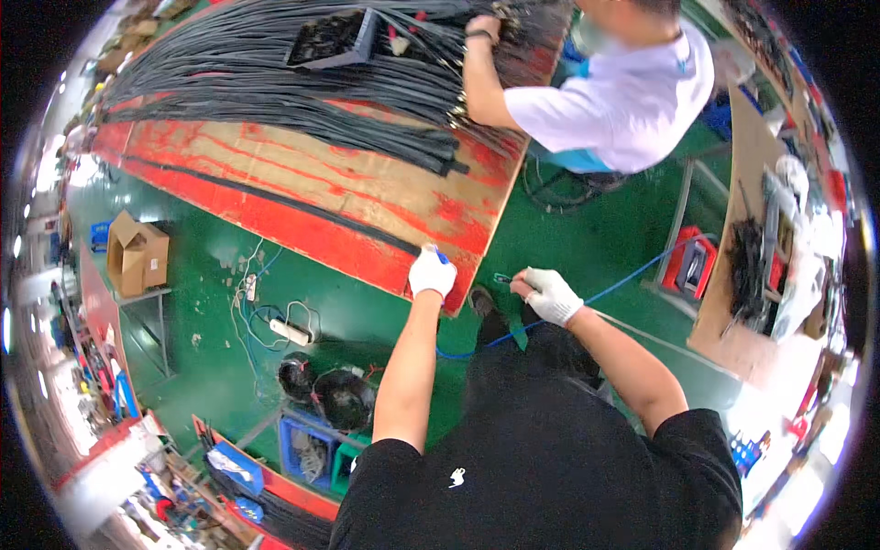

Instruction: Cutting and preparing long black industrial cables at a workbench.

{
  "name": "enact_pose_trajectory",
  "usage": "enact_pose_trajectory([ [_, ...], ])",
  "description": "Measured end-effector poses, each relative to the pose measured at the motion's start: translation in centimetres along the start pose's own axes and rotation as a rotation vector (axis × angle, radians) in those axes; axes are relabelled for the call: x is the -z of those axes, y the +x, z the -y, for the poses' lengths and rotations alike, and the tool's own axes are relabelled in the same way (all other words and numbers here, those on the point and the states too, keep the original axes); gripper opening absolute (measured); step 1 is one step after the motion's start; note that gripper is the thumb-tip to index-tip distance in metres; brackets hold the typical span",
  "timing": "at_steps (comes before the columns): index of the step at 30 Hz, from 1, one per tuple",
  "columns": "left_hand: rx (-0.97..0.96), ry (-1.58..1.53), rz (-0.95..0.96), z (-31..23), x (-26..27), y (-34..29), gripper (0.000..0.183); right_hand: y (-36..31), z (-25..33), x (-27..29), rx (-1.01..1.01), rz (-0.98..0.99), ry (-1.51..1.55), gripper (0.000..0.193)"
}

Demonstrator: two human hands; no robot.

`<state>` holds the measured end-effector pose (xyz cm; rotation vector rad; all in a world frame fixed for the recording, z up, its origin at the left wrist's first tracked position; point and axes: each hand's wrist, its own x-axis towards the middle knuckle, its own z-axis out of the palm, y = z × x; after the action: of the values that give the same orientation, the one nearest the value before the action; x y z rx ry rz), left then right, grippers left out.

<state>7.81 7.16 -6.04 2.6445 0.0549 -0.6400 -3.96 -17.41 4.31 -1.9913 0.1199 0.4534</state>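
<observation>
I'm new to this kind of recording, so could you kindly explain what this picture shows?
There is no machine here: a person works with two hands in pale gloves, seen from above by a head-worn fisheye camera, which bends straight edges. The left hand is at the corner of a worn red table, near the end of a black strip; its grip is unclear. The right hand holds a small dark object, too small to identify. Farther back lie bundles of long black strips and a dark tray. A co-worker reaches over the table.
</observation>
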Motion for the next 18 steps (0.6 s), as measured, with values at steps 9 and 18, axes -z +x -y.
enact_pose_trajectory([
  [9, 0.008, 0.094, 0.024, 0.5, -0.9, 0.9, 0.054, 0.3, -8.2, -3.5, 0.100, -0.062, -0.068, 0.025],
  [18, 0.096, 0.247, -0.127, -1.1, -2.8, -0.1, 0.056, 3.0, -12.5, -6.1, 0.107, -0.039, 0.004, 0.021],
])
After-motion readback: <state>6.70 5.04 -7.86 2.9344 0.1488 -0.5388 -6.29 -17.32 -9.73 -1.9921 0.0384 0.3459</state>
